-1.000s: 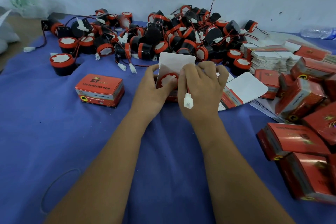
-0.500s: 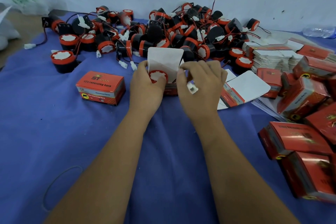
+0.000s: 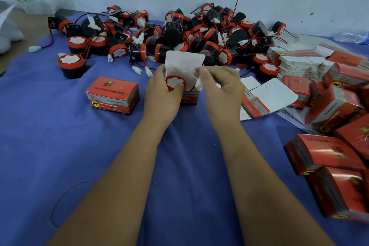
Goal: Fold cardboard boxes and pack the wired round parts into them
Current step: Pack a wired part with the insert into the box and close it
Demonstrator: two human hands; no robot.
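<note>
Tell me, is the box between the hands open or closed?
Open. The box's white lid flap stands up, and the round part's red-rimmed face shows in the opening.

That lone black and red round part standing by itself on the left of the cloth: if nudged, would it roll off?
Probably not: the round part stands on its flat end, so it would likely slide or drag on the blue cloth. Tipped onto its side, its round body could roll. It looks like rigid plastic.
</note>
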